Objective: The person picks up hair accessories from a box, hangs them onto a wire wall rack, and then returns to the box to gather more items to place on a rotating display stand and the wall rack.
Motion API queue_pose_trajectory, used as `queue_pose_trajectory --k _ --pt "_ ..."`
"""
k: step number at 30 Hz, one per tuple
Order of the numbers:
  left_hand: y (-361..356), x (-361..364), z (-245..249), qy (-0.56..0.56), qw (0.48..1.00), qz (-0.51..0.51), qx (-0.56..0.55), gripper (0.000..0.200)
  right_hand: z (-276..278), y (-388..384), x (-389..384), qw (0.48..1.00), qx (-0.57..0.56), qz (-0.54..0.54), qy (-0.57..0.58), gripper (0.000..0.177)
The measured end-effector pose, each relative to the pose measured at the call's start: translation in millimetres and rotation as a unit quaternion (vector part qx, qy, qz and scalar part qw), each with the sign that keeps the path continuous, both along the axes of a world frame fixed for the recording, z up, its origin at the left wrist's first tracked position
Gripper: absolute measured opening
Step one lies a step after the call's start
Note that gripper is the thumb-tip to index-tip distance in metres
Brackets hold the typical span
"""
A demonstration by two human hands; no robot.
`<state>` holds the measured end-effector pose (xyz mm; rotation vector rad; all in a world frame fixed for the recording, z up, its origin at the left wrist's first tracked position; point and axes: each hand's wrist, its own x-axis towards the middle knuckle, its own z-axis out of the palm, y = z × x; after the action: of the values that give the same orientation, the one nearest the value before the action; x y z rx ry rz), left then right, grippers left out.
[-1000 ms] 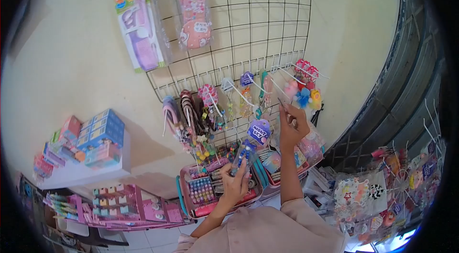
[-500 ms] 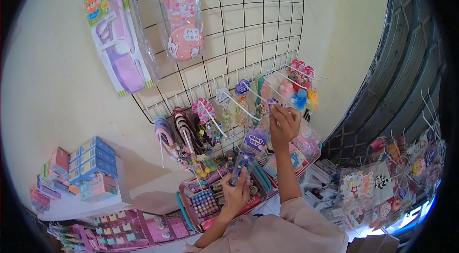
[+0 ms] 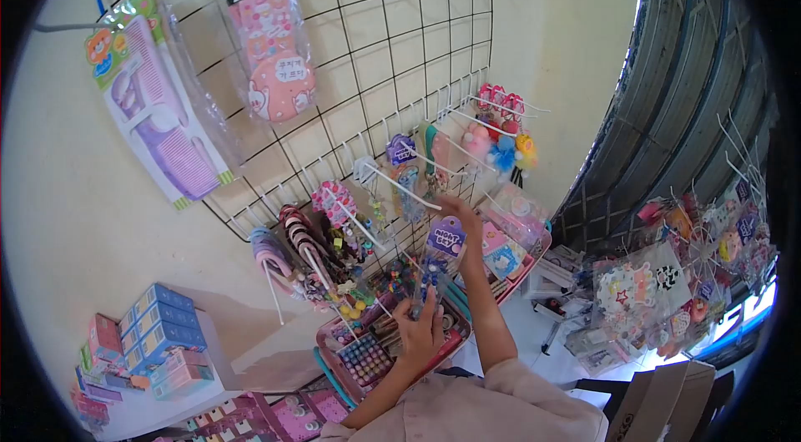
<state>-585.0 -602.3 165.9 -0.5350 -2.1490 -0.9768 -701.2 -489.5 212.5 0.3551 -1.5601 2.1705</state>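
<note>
My left hand (image 3: 420, 333) is closed around the lower part of a clear packet with blue hair accessories (image 3: 432, 272). The packet's purple header card (image 3: 446, 237) stands up above my fingers. Right by the top edge of that card is my right hand (image 3: 464, 229), its fingers bent and partly hidden behind the card; I cannot tell whether they grip it. Above, a similar packet (image 3: 407, 191) with a purple card hangs from a white hook (image 3: 404, 185) on the rack.
Headbands (image 3: 304, 242) and pompom hair ties (image 3: 503, 154) hang along the black wire grid (image 3: 400, 50). Below my hands stands a pink basket (image 3: 460, 340) of small goods. Blue boxes (image 3: 158, 321) sit on a white shelf at left; more packets (image 3: 642, 279) hang at right.
My right hand has come down from the hook to the header card of the packet in my left hand. A purple-carded packet now hangs at the rack. The view has shifted right.
</note>
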Motion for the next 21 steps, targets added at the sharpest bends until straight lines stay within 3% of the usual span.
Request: queue_pose_trajectory --k 1,2,5,7,8,10,21 --pt "4 -1 -3 0.005 1.0 0.007 -0.002 0.046 -4 6 11 0.995 -0.069 0.076 -0.002 0.029" --pt "10 -2 -3 0.004 1.0 0.004 -0.002 0.046 2 8 24 0.995 -0.069 0.073 -0.003 0.029" --pt "25 -9 2 -0.008 1.0 0.01 -0.006 0.045 20 16 48 0.997 0.0 0.074 0.019 0.033" --pt "33 -15 3 0.045 0.999 0.014 -0.02 0.043 25 25 47 0.985 0.119 0.024 -0.119 0.028" --pt "37 -17 5 0.046 0.999 0.01 -0.021 0.043 30 26 45 0.986 0.117 0.02 -0.119 0.028" --pt "44 -20 9 0.06 0.997 -0.037 0.024 0.046 46 23 40 0.989 -0.067 0.11 -0.075 0.028" --pt "50 -29 -1 0.003 0.996 -0.043 0.076 0.041 51 28 12 0.985 -0.084 0.137 -0.069 0.023"
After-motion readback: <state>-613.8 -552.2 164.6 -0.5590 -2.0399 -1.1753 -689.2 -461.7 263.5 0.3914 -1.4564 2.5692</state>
